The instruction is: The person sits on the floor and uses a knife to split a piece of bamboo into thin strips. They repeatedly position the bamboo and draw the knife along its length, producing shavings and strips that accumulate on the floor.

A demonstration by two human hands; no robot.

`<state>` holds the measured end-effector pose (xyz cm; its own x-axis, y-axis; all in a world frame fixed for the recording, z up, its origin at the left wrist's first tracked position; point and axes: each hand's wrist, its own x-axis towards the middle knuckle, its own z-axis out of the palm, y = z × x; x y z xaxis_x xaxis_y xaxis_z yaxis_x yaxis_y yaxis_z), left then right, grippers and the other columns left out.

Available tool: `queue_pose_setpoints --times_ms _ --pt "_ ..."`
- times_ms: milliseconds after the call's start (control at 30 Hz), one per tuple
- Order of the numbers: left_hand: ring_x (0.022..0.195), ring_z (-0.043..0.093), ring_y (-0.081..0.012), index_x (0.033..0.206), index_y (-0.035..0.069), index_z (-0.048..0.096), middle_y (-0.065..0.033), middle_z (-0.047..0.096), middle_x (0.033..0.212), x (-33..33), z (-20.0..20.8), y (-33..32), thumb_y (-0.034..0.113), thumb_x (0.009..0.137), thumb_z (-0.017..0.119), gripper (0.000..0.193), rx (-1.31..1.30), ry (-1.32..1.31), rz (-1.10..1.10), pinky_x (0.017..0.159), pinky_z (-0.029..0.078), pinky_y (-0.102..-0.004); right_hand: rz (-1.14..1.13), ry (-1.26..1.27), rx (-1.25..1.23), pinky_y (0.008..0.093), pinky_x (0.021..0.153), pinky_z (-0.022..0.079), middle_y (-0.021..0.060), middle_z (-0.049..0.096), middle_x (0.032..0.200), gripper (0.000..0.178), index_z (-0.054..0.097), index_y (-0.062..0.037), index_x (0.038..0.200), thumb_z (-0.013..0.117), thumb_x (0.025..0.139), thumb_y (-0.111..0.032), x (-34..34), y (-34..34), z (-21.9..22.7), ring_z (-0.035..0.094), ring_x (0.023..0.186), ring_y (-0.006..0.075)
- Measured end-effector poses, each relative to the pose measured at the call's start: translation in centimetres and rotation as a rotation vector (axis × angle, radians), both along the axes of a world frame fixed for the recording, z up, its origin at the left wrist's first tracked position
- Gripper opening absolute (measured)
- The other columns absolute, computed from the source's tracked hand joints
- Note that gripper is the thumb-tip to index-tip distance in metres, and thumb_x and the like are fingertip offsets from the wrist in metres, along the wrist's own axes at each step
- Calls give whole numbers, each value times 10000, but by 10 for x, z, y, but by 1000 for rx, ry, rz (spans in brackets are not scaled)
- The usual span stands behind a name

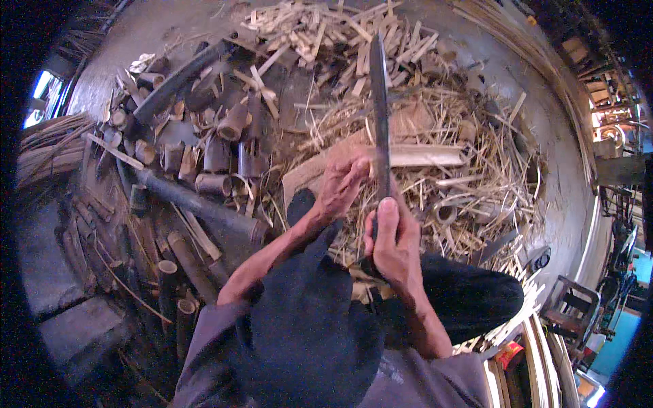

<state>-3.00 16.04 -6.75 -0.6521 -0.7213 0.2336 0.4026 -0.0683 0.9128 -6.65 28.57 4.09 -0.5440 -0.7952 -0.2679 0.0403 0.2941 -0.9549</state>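
Note:
My right hand (396, 241) is wrapped round the handle of a long machete (381, 102), its thumb lying along the top. The dark blade points away from me, nearly upright in the picture. Close by on the left, my left hand (340, 187) grips the near end of a pale split bamboo piece (428, 156) that extends to the right. In the picture the blade crosses in front of this piece beside my left fingers; whether it touches cannot be told. Under my left hand shows a tan wooden block (306, 173).
Shavings and thin strips (490, 183) litter the floor on the right. A heap of split sticks (340, 34) lies at the far side. Cut bamboo tubes (218, 156) and a long dark pole (197, 204) lie to the left. Pale strips (537, 360) stand at lower right.

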Motion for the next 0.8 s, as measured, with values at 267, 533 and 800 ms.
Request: queue_pose_setpoints --times_ms 267,533,800 --pt "762 465 -96 863 38 581 18 508 791 7 -23 8 300 953 523 283 217 30 -11 696 391 -249 6 -18 5 198 440 371 -22 447 637 543 144 -145 1491 355 1007 -273 1 -4 -35 399 496 47" --pt "630 483 -112 774 25 494 -42 520 697 83 13 -13 106 862 489 120 -274 -308 297 562 395 -267 131 291 12 481 577 433 285 560 687 666 77 -54 1472 442 964 -283 16 -18 -58 574 618 420" --pt "506 461 -112 715 32 455 -40 477 570 81 55 -25 171 955 425 278 -641 -595 632 478 385 -277 95 94 284 475 661 427 256 581 702 490 501 -8 1186 373 968 -428 2 18 -258 587 687 413"
